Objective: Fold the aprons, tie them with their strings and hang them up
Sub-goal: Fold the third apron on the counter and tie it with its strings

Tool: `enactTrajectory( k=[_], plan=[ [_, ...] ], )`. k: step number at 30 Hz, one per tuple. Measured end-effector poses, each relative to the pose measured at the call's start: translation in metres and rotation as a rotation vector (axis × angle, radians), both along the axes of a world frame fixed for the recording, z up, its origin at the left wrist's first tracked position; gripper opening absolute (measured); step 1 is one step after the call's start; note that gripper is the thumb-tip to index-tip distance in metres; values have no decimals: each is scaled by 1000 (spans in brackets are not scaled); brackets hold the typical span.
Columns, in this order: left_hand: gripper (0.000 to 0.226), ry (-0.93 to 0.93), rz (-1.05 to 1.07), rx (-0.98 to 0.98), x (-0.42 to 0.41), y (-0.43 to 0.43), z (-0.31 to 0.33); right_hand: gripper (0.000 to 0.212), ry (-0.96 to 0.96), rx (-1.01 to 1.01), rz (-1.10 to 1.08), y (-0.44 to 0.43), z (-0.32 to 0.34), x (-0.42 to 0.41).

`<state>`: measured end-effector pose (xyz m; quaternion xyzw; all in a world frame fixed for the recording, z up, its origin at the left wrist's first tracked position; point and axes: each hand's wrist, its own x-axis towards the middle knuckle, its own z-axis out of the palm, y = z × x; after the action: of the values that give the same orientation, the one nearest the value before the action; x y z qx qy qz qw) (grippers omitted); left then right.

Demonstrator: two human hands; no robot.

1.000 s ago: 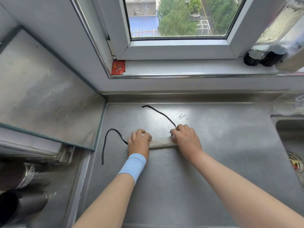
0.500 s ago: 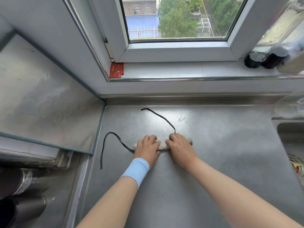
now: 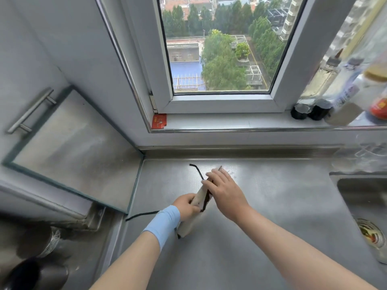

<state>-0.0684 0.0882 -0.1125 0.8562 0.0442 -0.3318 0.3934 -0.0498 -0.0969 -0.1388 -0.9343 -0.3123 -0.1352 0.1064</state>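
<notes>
Slanting over the desk (image 3: 272, 216), the rolled apron (image 3: 200, 197) runs from 7 to 1 o'clock, the left grip (image 3: 186, 208) curled round its near half. The right grip (image 3: 224, 191) lies across its far end; whether it pinches anything cannot be told. The far string (image 3: 196, 170) points to 11 o'clock, nearest the right grip, while the near string (image 3: 142, 215) trails to 9 o'clock, with open room toward the sink (image 3: 360, 197) at 3.

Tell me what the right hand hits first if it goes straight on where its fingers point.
The right hand would likely meet the string lying just ahead of it; depth is unclear.
</notes>
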Motion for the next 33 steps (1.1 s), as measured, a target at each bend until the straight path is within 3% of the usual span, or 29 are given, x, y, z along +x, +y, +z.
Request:
enactTrajectory(
  k=[5, 8, 11, 15, 21, 24, 26, 29, 33],
  plan=[
    [24, 238, 201, -393, -13, 13, 30, 69, -65, -241, -3, 5, 19, -22],
    [32, 283, 166, -511, -22, 21, 41, 61, -106, -280, -77, 15, 29, -33],
    [39, 283, 152, -593, -31, 25, 48, 42, -200, -170, -89, 22, 41, -35],
    [33, 200, 235, -709, -45, 25, 64, 30, -163, 14, -42, 20, 68, -32],
    [51, 186, 268, -811, -60, 25, 82, 30, 379, 331, -257, 30, 107, -40],
    [46, 55, 362, -784, -64, 24, 91, 29, 708, 551, -331, 39, 127, -36],
    [58, -9, 377, -748, -64, 25, 94, 24, 900, 631, -304, 41, 139, -38],
    [76, -36, 220, -744, -65, 23, 100, 25, 1067, 702, -222, 43, 154, -42],
    [55, 53, 87, -803, -70, 24, 114, 20, 1135, 717, -168, 46, 168, -47]
  ],
)
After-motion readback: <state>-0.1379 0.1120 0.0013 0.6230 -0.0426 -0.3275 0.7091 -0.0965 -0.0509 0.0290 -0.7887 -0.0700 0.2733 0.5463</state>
